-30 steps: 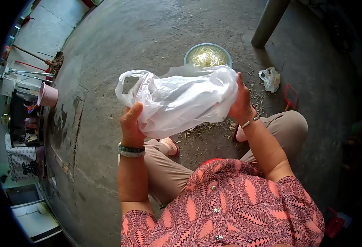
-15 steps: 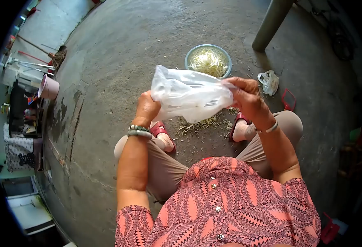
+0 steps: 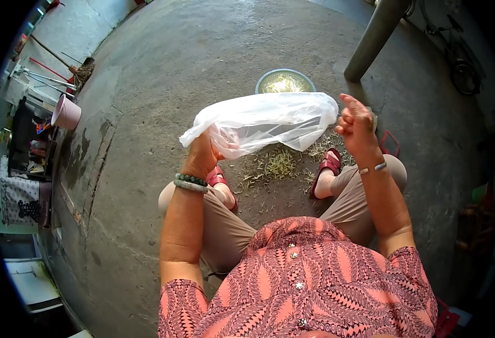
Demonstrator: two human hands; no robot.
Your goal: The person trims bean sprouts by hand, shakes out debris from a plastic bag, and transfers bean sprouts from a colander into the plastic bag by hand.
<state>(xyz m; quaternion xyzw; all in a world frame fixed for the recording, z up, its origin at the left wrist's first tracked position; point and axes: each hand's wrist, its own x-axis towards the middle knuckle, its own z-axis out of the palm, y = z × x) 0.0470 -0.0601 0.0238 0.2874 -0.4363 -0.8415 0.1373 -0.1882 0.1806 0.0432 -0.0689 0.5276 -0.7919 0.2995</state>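
Note:
A translucent white plastic bag (image 3: 270,121) stretches sideways in the air above my feet. My left hand (image 3: 207,151) grips its left end, and some of the fingers show only through the film. Just past the bag's right end is my right hand (image 3: 360,125), raised, with nothing in it; its index finger points up and the others are loosely bent. Beyond the bag, a round basin (image 3: 262,84) on the floor holds pale bean sprouts (image 3: 286,84), its near side covered by the plastic. Scattered trimmings (image 3: 281,164) lie between my sandals.
A thick post (image 3: 371,42) stands at the upper right, with a bicycle (image 3: 462,70) behind it. Beyond my right knee lies a red-framed object (image 3: 391,142). At the left are a pink bucket (image 3: 67,112), a broom (image 3: 81,73) and a cloth-covered stand (image 3: 21,194).
My right hand has let go of the bag and moved slightly right. The bag has swung out longer, and my left hand now shows partly behind its film.

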